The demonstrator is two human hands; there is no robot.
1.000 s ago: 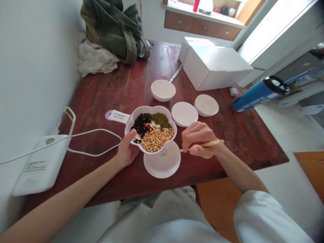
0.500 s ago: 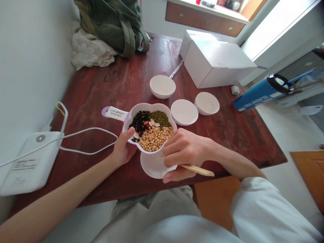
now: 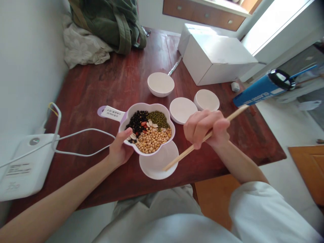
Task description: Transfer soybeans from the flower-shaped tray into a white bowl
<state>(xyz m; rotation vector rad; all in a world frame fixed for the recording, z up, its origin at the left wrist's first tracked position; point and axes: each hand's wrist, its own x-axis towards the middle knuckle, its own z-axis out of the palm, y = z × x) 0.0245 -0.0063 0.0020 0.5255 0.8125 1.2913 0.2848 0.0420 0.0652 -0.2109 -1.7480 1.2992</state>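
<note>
My left hand [image 3: 122, 145] grips the near left rim of a flower-shaped bowl [image 3: 172, 132] with a labelled handle [image 3: 111, 113], its thumb over the edge. Inside lie black beans [image 3: 136, 122], green mung beans [image 3: 158, 118], yellow soybeans [image 3: 153, 139] and a few peanuts [image 3: 150, 124]. Partly beneath it, a white dish [image 3: 157, 165] sits near the table edge. My right hand [image 3: 206, 128] is closed around wooden chopsticks [image 3: 181, 156], which slant down so their tips lie over that dish. Whether they touch it I cannot tell.
Beyond the flower-shaped bowl stand three white bowls: one farther back [image 3: 161, 84], one in the middle [image 3: 183, 110] and one at the right [image 3: 207, 100]. A white box [image 3: 217, 54], blue tumbler [image 3: 263, 88], green bag [image 3: 108, 23] and white device with cable [image 3: 27, 165] surround them.
My right hand has moved right and up from the flower-shaped bowl's rim, turning over. The chopsticks now point down toward the near dish. My left hand still holds the bowl.
</note>
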